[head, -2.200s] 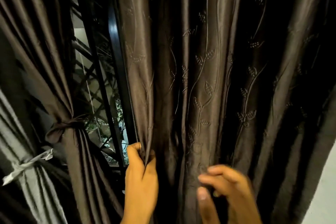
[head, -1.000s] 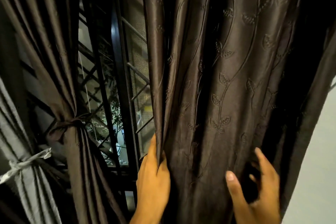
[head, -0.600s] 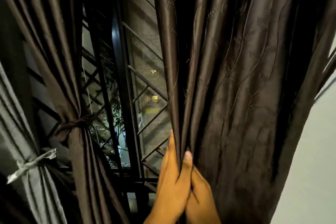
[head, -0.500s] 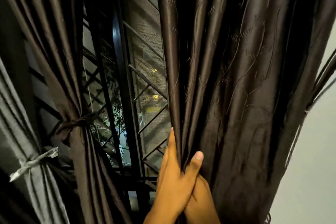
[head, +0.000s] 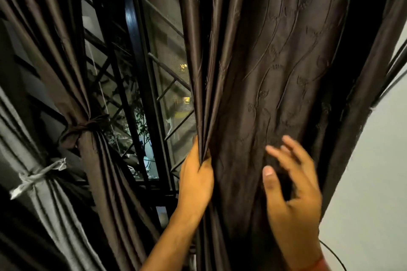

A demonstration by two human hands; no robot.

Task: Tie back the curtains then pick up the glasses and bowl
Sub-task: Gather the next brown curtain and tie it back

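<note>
Two hands work at the loose dark brown curtain (head: 275, 72) on the right side of the window.

One, the left hand (head: 196, 180), reaches up from the lower middle with its forearm slanting, the fingers (head: 203, 166) pinched shut on the curtain's gathered left edge; most of those fingers are buried in the folds. On the right, the right hand (head: 293, 200) is raised palm toward the cloth, fingers spread apart and blurred, thumb up, so whether the tips touch the cloth cannot be told. Its wrist is cut off by the bottom edge. Left of the window grille (head: 141, 86), a second brown curtain (head: 72, 72) is already cinched by a brown tie (head: 86, 127), and at far left a grey curtain (head: 44, 204) wears a pale tie (head: 37, 175). Neither glasses nor bowl is in view.
</note>
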